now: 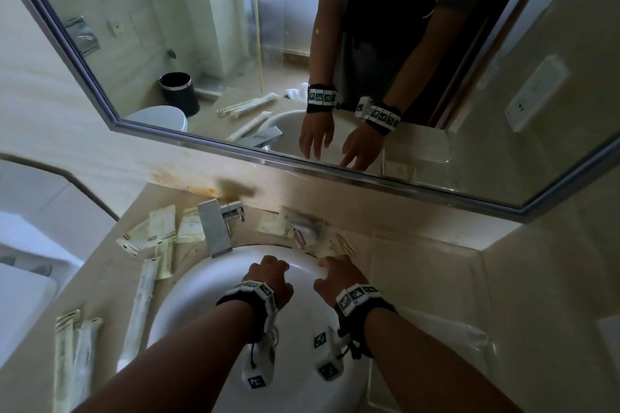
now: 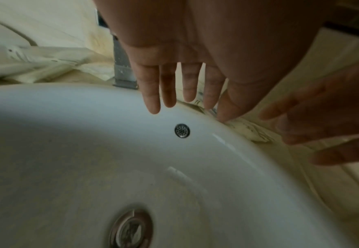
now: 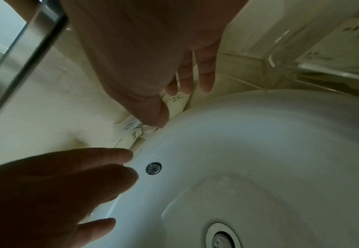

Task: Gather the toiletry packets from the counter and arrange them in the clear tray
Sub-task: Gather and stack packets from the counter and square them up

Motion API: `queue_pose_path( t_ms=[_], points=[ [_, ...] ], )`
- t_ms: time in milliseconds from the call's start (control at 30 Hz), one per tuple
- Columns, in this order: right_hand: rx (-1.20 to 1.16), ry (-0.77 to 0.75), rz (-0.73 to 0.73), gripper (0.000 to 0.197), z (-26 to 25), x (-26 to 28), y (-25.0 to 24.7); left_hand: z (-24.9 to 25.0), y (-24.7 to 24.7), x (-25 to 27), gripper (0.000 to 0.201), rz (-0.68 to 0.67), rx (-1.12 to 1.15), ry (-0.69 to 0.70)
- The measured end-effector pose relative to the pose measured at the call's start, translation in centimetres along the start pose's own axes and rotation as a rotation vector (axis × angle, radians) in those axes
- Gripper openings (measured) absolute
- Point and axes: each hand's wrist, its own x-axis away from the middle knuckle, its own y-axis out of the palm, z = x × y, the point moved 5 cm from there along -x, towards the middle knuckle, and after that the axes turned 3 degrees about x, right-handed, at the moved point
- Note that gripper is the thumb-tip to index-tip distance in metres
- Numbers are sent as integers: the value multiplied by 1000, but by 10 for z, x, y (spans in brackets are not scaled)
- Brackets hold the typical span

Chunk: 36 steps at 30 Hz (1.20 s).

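Mirror [image 1: 235, 43] filled the upper head view and gave me what neither wrist camera did: a reflection of both wrists and spread fingers from the front. Below it I saw the beige bench [image 1: 436, 261] around the white sink [image 1: 201, 295], with the square faucet [image 1: 214, 228] at the back. Only the head view took in the cream toiletry packets [image 1: 161, 228] scattered left of the faucet, more long ones [image 1: 77, 345] at the near left, and a small heap [image 1: 302, 228] right of the faucet. The clear tray [image 3: 291, 55] showed best from the right wrist, beside the basin on the right; its contents I couldn't make out. My left hand [image 1: 271, 275] hovered over the basin, fingers straight and empty. My right hand [image 1: 339, 271] reached the rim, fingers loosely extended, with the thumb touching a printed packet [image 3: 174, 102]. Both wrist views alone showed the overflow hole [image 2: 182, 130] and drain [image 2: 129, 231].
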Motion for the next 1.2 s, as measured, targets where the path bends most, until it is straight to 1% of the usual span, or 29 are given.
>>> queue_pose_path(
  t_ms=[133,233,367,467,567,700,767,833,900,1033,1200],
  points=[
    [19,8,-29,62,2,-15,7,5,13,-10,62,0,-36,10],
    [28,40,-47,64,5,-30,8,9,15,-20,61,-22,-61,37],
    [-46,125,-85,72,14,-49,0,16,15,-41,62,-60,-125,79],
    [-76,155,-121,73,22,-60,-5,22,15,-54,62,-72,-175,120],
    [-75,142,-143,74,30,-68,-7,26,16,-64,63,-51,-217,165],
    [-23,126,-190,74,28,-76,-5,26,20,-71,66,-49,-244,195],
    [33,95,-205,70,24,-78,-3,26,21,-73,67,-38,-267,207],
    [56,49,-215,61,18,-78,-2,25,24,-74,68,-37,-295,209],
    [45,12,-190,51,13,-77,-4,26,27,-74,71,-29,-323,214],
    [43,39,-99,39,13,-82,-4,29,28,-74,70,-33,-336,221],
    [24,73,-38,33,15,-90,1,29,24,-79,60,-31,-331,256]
  ],
)
